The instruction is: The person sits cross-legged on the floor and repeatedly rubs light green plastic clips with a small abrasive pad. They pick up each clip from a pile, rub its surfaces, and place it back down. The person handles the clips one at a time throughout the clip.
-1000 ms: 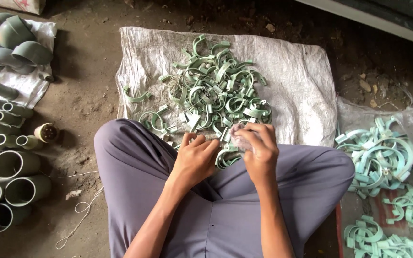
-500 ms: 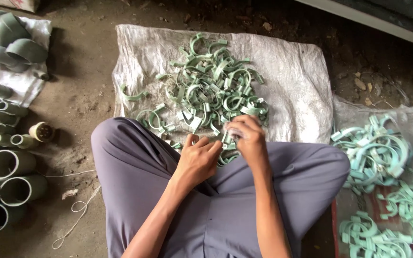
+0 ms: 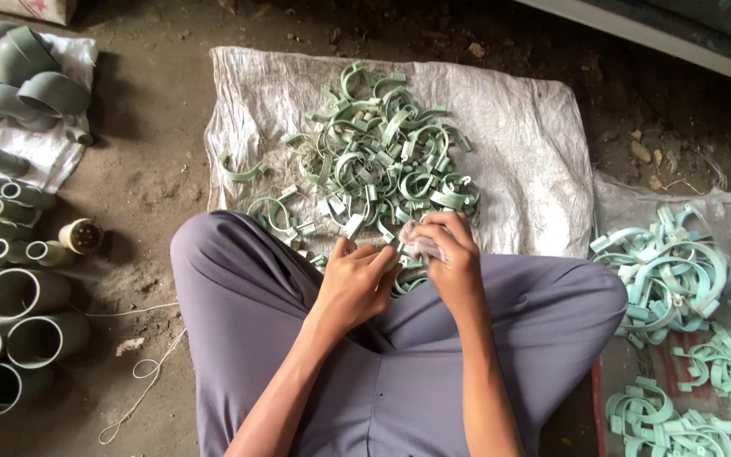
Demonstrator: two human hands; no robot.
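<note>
Both hands meet at the near edge of the pile of green clips [image 3: 382,165]. The right hand [image 3: 450,254] is closed on a small pale cloth [image 3: 420,245]; the left hand [image 3: 361,279] curls beside it, touching (what it holds, I cannot tell). The pile lies on a woven sack [image 3: 526,152]. Left of the pile stand grey pipe fittings [image 3: 10,296]; right of it, paler clips [image 3: 670,279].
</note>
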